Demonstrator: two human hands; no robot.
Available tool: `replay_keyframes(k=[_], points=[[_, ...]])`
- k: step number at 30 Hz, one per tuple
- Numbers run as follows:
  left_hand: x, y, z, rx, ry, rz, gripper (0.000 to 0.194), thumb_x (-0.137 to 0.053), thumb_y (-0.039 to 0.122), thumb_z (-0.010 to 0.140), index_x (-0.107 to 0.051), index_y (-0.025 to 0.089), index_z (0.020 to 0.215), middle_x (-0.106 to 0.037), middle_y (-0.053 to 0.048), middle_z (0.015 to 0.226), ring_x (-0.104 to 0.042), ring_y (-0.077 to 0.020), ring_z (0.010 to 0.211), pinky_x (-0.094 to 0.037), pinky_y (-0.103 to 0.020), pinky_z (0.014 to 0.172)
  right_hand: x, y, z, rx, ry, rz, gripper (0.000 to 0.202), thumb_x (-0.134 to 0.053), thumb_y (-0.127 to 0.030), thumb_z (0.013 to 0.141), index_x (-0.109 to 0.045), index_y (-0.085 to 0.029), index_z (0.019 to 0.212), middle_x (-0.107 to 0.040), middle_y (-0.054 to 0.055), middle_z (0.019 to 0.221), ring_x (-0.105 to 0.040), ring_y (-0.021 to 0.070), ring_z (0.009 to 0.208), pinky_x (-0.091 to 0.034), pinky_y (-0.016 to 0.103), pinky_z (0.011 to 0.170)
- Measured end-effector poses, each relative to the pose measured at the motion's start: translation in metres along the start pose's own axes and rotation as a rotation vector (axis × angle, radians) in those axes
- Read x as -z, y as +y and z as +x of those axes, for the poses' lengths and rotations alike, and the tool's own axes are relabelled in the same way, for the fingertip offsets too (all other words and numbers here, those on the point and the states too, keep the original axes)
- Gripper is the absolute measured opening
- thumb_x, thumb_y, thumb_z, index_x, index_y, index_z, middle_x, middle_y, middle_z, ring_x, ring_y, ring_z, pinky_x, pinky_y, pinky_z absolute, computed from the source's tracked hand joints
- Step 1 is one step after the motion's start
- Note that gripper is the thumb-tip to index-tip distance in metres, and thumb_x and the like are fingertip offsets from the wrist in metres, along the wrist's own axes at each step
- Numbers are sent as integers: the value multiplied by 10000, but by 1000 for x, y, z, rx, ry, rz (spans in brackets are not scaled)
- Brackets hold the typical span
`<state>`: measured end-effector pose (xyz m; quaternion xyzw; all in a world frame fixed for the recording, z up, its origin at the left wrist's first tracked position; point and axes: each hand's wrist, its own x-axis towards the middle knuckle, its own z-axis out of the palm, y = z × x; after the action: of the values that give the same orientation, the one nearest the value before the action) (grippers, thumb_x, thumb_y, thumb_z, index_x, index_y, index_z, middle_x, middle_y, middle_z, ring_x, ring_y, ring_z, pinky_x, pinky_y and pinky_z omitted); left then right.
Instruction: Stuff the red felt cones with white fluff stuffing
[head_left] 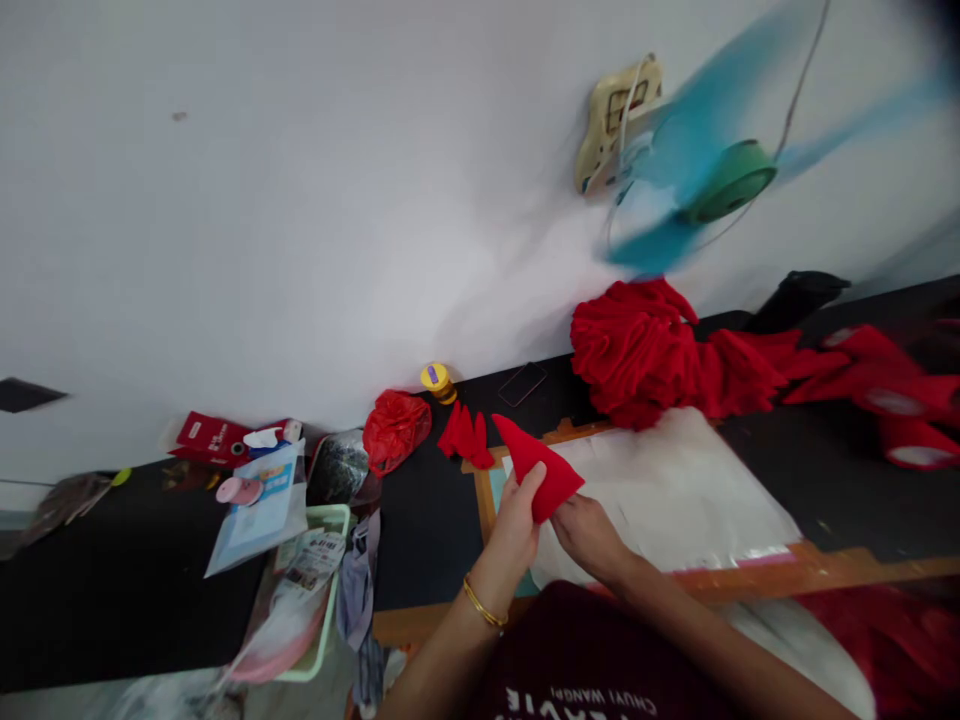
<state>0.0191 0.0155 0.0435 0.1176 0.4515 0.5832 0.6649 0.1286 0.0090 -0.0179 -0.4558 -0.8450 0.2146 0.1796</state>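
A pointed red cloth piece point(541, 470) is held up in front of me above the table's front part. My left hand point(519, 510) grips its lower left side, the thumb lying over the cloth. At its lower right corner my right hand point(589, 535) has its fingers closed on the cloth; the fingertips are partly hidden. White sheeting point(675, 500) lies on the table under and to the right of my hands. Just left of the cloth are small red cloth pieces point(466, 436).
A large red cloth pile point(637, 350) sits at the back, with more red pieces point(900, 390) rightward. A blue-bladed fan point(731, 180) spins above. Nearby are a yellow-lidded jar point(438, 382), red plastic bag point(396, 430) and phone point(523, 384). A green basket point(330, 610) stands lower left.
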Motion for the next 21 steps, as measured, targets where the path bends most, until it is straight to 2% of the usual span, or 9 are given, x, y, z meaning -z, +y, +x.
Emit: replay_keyframes(k=[2,3,8,10,13,15,18,21], points=[[1,-2,0,16,4,-7,354,-787,319,718,-709,157,1023,-758,-96,956,-702,-247,972,-489,-379,980,1,-1,-1,-5,-50,-51,288,-425,-61,832,-690,-158,894,-741,114,856,-690,200,741,-541,281,690],[2,-2,0,15,22,-19,360,-785,329,719,-710,150,1022,-758,-97,951,-704,-246,964,-493,-378,973,3,-2,-3,5,-30,-47,301,-419,-66,836,-690,-158,929,-744,114,887,-695,200,760,-545,280,693],[2,5,4,-7,116,-79,355,-792,373,699,-710,120,935,-755,-79,879,-718,-225,845,-525,-355,898,10,-4,-14,163,271,27,430,-353,-94,894,-620,-158,1225,-695,145,1195,-676,213,1052,-562,320,854],[-1,6,2,-14,117,-78,365,-791,356,698,-707,129,971,-757,-75,902,-718,-223,868,-525,-347,904,9,-4,-13,196,270,1,419,-367,-75,873,-643,-168,1174,-718,133,1127,-686,211,1001,-561,310,822],[-6,2,-4,-38,118,-63,430,-789,324,701,-685,172,1089,-752,-73,1038,-706,-225,969,-507,-356,965,5,-5,-7,155,185,-83,315,-409,-40,819,-677,-165,925,-729,99,843,-679,195,740,-517,271,650],[-7,-2,-8,-36,104,-45,466,-791,332,706,-672,187,1132,-730,-84,1138,-687,-238,1041,-490,-374,1004,2,-5,-6,114,158,-132,262,-435,-32,802,-657,-169,823,-697,80,738,-641,183,633,-462,264,582],[-3,-4,-11,-20,49,-2,474,-794,356,715,-671,191,1142,-707,-102,1201,-653,-267,1126,-474,-396,1031,2,-3,-10,111,178,-138,239,-447,-34,812,-643,-172,811,-685,69,713,-622,173,601,-424,261,564],[5,8,-7,-44,-6,49,459,-812,382,691,-689,176,1083,-728,-113,1132,-640,-293,1145,-469,-407,1031,8,-5,-15,176,223,-100,237,-431,-46,841,-630,-174,837,-679,50,710,-621,166,611,-422,254,576]])
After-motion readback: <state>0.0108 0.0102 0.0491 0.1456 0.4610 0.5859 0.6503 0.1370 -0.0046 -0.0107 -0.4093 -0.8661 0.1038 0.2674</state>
